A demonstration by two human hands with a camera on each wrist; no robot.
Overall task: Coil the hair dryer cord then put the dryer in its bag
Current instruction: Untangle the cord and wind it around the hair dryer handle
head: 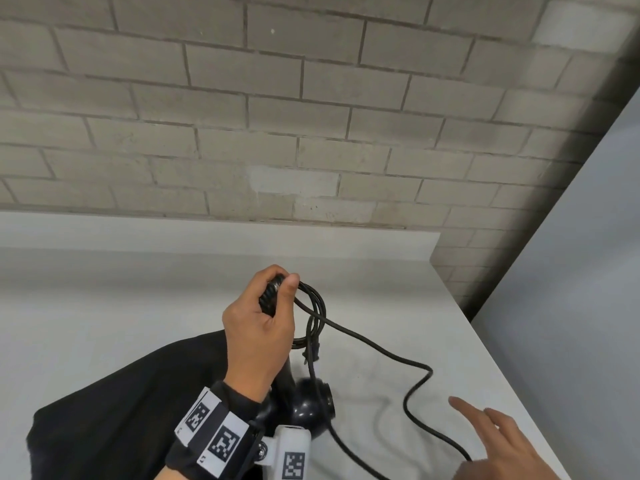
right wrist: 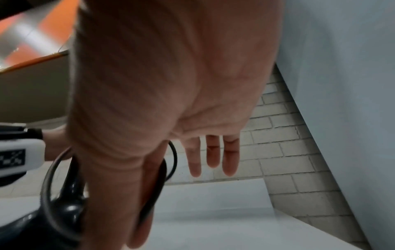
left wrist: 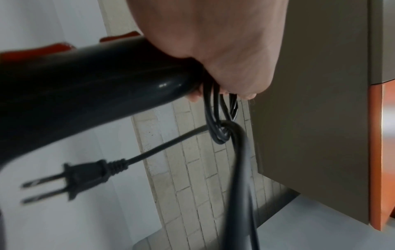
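My left hand [head: 258, 336] grips the dryer handle [left wrist: 89, 81] and coiled cord [head: 313, 315]. My right hand [head: 498, 441] hovers with straight fingers. The trailing slack could tug those loops loose.

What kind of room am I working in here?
Probably a plain utility or test room, not a home bathroom: a bare painted brick wall behind a white table and a grey partition to the right. Nothing shows a sink or mirror.

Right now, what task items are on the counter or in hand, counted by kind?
Hair dryer: 1
Cord with plug: 1
Black bag: 1
Hands: 2, the left hand gripping the dryer handle and cord loops, the right hand with fingers straight
Total: 5
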